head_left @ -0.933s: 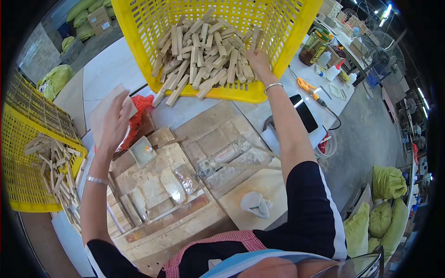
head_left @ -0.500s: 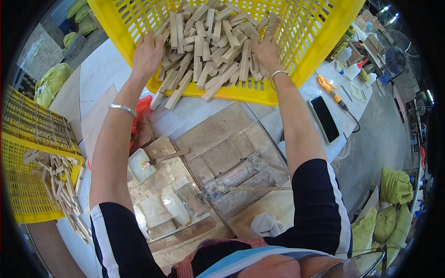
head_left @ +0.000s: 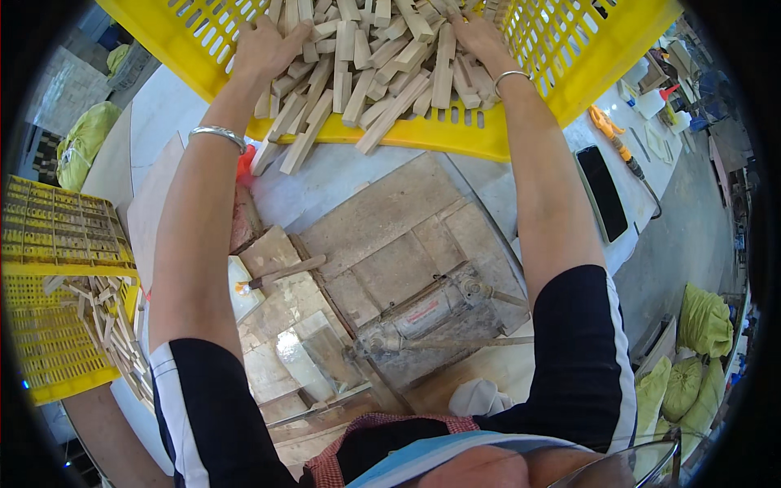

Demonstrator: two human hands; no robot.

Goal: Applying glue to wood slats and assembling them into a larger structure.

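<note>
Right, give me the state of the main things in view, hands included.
Left hand: at the wood pieces, grip unclear
Right hand: at the wood pieces, grip unclear
Wood pieces: loosely heaped, some over the rim
Near yellow basket: open side toward the person, well loaded
Left yellow basket: open, wood pieces jutting out
Phone: lying flat, screen dark
Wooden-handled tool: lying down
Orange-handled tool: lying down, cord attached

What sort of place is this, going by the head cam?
Probably a woodworking workshop: a yellow crate holds many cut wood pieces, an orange-handled corded tool lies on the table, and green sacks are piled at right.
</note>
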